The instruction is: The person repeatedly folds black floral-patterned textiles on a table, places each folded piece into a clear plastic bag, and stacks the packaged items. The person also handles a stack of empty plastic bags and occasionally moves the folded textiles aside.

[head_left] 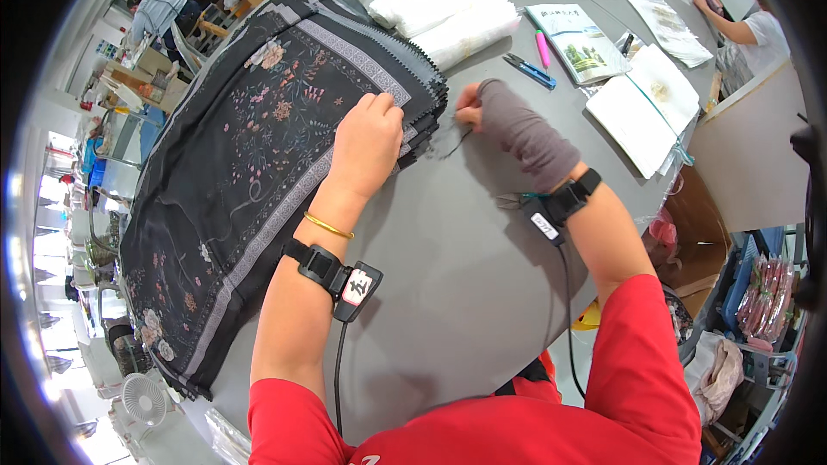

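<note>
A pile of black floral scarves with grey patterned borders and zigzag-cut edges lies over the left of the table. My left hand is closed on the pile near its right corner, its fingers curled at the grey border. To the right of that corner, just off the fabric, my right hand is closed. A thin dark strand-like thing runs down from its fingers, too blurred to name. A grey-brown cloth sleeve covers my right wrist.
Beyond my right hand are blue thread snips, a pink pen, a booklet and an open notebook. White plastic-wrapped rolls stand behind the pile. Another person's arm reaches in at the far right.
</note>
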